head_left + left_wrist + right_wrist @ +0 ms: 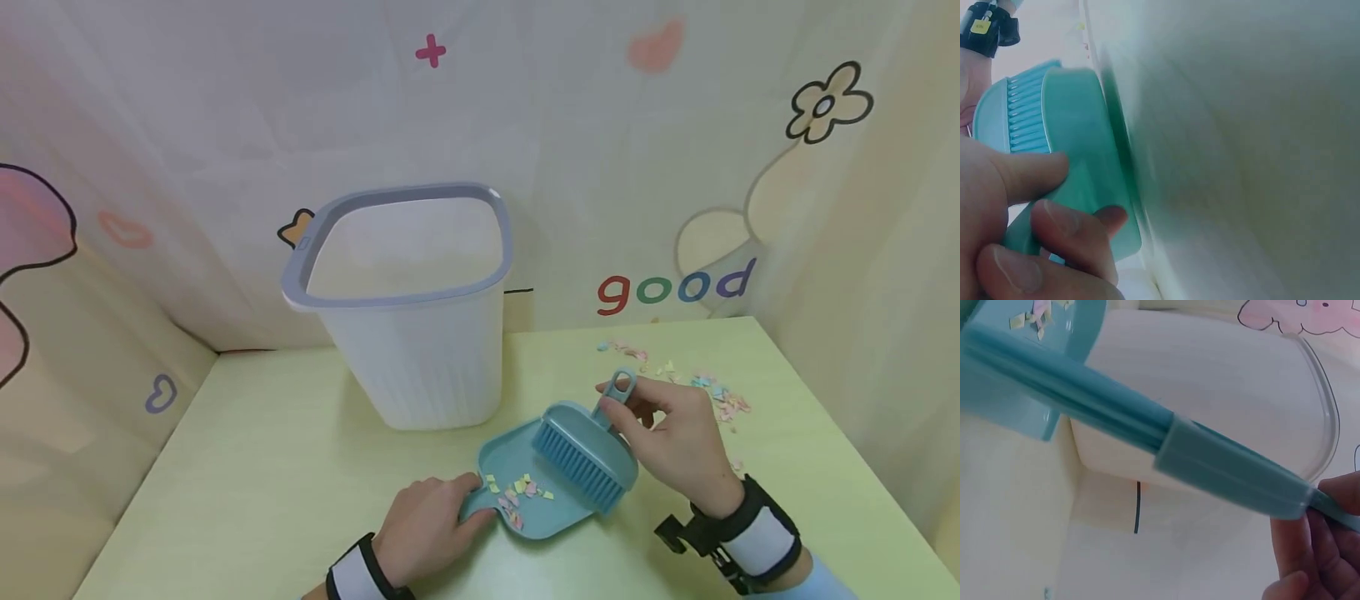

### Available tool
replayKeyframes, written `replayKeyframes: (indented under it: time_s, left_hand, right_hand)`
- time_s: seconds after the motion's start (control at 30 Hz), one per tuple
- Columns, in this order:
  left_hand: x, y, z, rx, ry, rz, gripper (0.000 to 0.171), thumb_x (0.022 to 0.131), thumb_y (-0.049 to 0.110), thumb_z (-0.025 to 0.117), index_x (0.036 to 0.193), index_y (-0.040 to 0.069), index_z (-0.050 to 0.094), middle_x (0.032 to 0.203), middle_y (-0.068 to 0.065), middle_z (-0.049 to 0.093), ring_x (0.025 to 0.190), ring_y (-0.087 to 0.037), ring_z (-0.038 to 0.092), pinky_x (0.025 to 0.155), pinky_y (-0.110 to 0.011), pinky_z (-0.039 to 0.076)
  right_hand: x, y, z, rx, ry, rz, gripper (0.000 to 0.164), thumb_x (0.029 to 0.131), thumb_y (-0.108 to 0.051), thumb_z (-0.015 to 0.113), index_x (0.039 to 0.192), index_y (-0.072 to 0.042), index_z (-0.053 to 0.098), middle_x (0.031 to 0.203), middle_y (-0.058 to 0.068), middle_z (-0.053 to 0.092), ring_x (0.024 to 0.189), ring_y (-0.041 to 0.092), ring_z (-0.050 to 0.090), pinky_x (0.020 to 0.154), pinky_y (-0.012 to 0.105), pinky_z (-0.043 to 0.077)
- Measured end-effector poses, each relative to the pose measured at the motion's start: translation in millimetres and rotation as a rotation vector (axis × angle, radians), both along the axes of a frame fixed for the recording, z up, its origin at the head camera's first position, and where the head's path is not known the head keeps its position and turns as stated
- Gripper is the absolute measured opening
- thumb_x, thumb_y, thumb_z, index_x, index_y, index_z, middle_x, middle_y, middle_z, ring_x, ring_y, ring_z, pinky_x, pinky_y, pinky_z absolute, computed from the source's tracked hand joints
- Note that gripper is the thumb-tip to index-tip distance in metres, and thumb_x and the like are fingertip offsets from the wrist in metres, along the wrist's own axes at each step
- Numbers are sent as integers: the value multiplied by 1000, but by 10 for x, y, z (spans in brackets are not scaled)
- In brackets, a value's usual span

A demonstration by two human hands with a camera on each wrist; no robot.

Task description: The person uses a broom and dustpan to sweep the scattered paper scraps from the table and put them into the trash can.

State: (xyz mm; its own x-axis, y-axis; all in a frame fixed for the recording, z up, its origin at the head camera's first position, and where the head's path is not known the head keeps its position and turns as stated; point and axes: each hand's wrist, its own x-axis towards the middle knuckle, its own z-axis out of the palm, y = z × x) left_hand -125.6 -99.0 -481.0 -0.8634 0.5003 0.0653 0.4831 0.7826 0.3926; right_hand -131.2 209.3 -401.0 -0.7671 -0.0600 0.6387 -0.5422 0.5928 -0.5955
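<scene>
My left hand grips the short handle of a teal dustpan low over the table. In the dustpan lie pink and yellow paper scraps, mostly toward the handle end. My right hand holds a matching small hand brush by its looped handle. Its bristles slant down over the pan's right part; whether they touch it I cannot tell. The left wrist view shows my fingers curled round the handle under the dustpan. In the right wrist view, thumb and fingers pinch the brush handle.
A white trash bin with a grey-blue rim stands behind the dustpan, its top open. More pastel paper scraps are scattered on the pale yellow table at the back right. A printed curtain hangs behind and along both sides.
</scene>
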Motion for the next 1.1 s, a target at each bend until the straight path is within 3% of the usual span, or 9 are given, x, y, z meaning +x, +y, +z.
replayKeyframes:
  time_s: [0.1, 0.23, 0.47, 0.6, 0.7, 0.83, 0.93, 1.1]
  left_hand:
    - [10, -3, -11, 12, -2, 2, 36, 98, 47, 68, 115, 15, 71, 74, 4, 68, 61, -1, 52, 51, -23, 36]
    - [12, -9, -18, 25, 10, 2, 37, 98, 48, 67, 116, 16, 70, 72, 5, 68, 62, -2, 55, 53, -23, 37]
    - [39, -36, 161, 58, 44, -13, 34, 98, 49, 67, 112, 18, 70, 60, 16, 43, 57, 1, 42, 49, -21, 30]
    - [60, -74, 284, 92, 104, -34, 29, 97, 49, 68, 105, 21, 70, 59, 17, 34, 55, 3, 38, 50, -19, 29]
    - [75, -113, 428, 138, 155, -42, 24, 96, 47, 71, 98, 24, 70, 60, 19, 36, 55, 5, 38, 52, -17, 31]
    - [98, -170, 694, 204, 213, -59, 18, 95, 46, 73, 94, 28, 69, 61, 21, 40, 54, 8, 38, 52, -15, 33]
    - [122, -213, 926, 257, 240, -84, 15, 95, 44, 73, 100, 30, 73, 65, 23, 51, 55, 11, 40, 53, -12, 36]
    - [104, -279, 1298, 335, 299, -104, 23, 94, 38, 76, 113, 26, 76, 79, 20, 65, 59, 9, 45, 56, -12, 41]
  right_hand:
    - [-7, 60, 20, 5, 17, -26, 20, 83, 3, 81, 100, -7, 81, 68, -6, 69, 57, 2, 53, 55, 17, 42]
    - [-16, 133, 45, 6, 41, -52, 19, 82, 5, 80, 98, -5, 81, 68, -4, 70, 56, 1, 52, 54, 17, 41]
    - [18, 328, 97, 13, 73, -126, 19, 79, 6, 83, 93, -6, 80, 71, 3, 74, 54, -4, 54, 54, 14, 40]
    - [74, 435, 43, 42, 70, -157, 22, 78, 6, 83, 95, -7, 81, 76, 6, 76, 54, -5, 53, 53, 14, 39]
    - [112, 482, -25, 77, 59, -172, 21, 77, 5, 85, 92, -10, 81, 78, 5, 77, 55, -5, 51, 53, 14, 40]
    - [153, 519, -117, 138, 79, -192, 22, 73, 3, 87, 77, -16, 76, 67, -5, 71, 57, -3, 48, 55, 13, 39]
    - [167, 535, -176, 187, 116, -197, 25, 70, 2, 89, 75, -18, 74, 61, -12, 65, 58, -4, 48, 56, 13, 38]
    - [135, 537, -213, 233, 170, -191, 29, 69, 0, 88, 70, -22, 69, 63, -12, 69, 59, -4, 51, 56, 15, 40]
